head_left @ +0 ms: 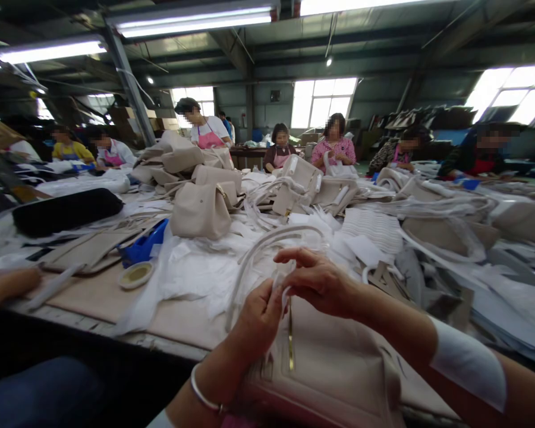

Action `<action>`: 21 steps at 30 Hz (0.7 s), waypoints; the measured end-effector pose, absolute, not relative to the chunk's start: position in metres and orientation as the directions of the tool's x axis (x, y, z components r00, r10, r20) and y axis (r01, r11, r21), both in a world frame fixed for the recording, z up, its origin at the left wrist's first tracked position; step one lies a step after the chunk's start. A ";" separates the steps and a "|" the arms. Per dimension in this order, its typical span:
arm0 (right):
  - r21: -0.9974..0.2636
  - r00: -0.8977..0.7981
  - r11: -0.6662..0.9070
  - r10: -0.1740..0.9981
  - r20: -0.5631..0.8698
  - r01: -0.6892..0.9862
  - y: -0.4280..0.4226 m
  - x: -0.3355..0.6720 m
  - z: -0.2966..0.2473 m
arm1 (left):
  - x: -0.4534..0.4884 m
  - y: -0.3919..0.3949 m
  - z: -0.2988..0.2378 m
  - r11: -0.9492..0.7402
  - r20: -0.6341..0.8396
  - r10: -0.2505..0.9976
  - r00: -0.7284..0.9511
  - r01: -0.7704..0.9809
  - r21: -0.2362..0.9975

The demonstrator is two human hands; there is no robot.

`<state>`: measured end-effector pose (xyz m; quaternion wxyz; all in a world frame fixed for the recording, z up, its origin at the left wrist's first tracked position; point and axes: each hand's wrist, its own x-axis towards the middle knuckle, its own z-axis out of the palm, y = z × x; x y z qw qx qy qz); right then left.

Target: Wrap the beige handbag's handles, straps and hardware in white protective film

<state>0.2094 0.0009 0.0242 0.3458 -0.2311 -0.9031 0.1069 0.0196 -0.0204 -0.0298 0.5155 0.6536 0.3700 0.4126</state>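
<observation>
A beige handbag (334, 362) rests at the table's near edge in front of me, with a gold-coloured metal strip (290, 345) on it. Just above the bag, my left hand (259, 318) pinches a small piece of thin white wrapping (280, 278). My right hand (321, 282) meets it from the right, fingers bent and closed on the same wrapping, index finger raised over it. What the wrapping covers is hidden by the fingers. Behind my hands arches a bag handle (249, 255) in clear or whitish wrap.
A tape roll (136, 275), a blue tape dispenser (145, 242) and white sheets (196, 273) lie left of my hands. Beige bags (200, 208) are piled beyond. A neighbour's arm (11, 288) reaches in at far left. Several people (334, 145) work across the table.
</observation>
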 end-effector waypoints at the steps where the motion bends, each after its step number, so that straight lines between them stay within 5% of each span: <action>1: -0.405 -0.634 0.850 0.524 0.569 0.338 0.001 0.207 0.022 | 0.018 -0.021 -0.030 -0.264 0.200 0.903 0.380 0.125 0.956; 6: -0.643 -0.485 0.683 0.718 0.500 0.348 -0.005 0.199 0.007 | 0.009 -0.029 -0.027 -0.380 0.258 0.856 0.448 0.207 0.902; 14: -0.700 -0.306 0.604 0.797 0.520 0.382 -0.019 0.193 -0.003 | 0.015 -0.037 -0.030 -0.561 0.414 0.826 0.383 0.480 0.675; 21: -0.772 -0.252 0.511 0.859 0.445 0.379 -0.024 0.191 -0.010 | 0.013 -0.040 -0.026 -0.408 0.261 0.883 0.391 0.360 0.839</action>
